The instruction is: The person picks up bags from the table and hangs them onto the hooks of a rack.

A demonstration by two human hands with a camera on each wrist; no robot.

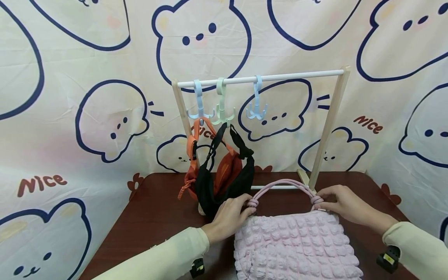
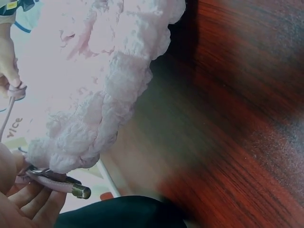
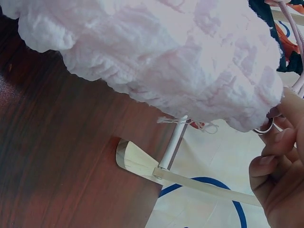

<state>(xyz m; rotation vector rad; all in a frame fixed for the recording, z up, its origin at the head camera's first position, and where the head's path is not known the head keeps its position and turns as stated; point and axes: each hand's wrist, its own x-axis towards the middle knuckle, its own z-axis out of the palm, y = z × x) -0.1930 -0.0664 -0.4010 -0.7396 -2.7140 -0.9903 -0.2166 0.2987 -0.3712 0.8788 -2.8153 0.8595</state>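
A puffy pink quilted handbag (image 1: 294, 245) is held up over the table's front part, its corded handle (image 1: 281, 182) arching above it. At the handle's left knot, my left hand (image 1: 229, 216) pinches the cord between thumb and fingers. My right hand (image 1: 344, 204) pinches the base of the handle by the right knot. In the left wrist view, a cord end with a metal tip (image 2: 80, 191) pokes out from my fingers. A metal ring (image 3: 266, 127) shows beside my right fingers in the right wrist view. The bag's lower edge is cut off in the head view.
Behind stands a rack with a white rail (image 1: 297, 76) and wooden posts (image 1: 329, 128). A blue hook (image 1: 199, 99) and a green hook (image 1: 221, 101) are at its left, with an orange bag (image 1: 191, 171) and a black bag (image 1: 224, 190) hanging below. Another blue hook (image 1: 257, 101) carries nothing.
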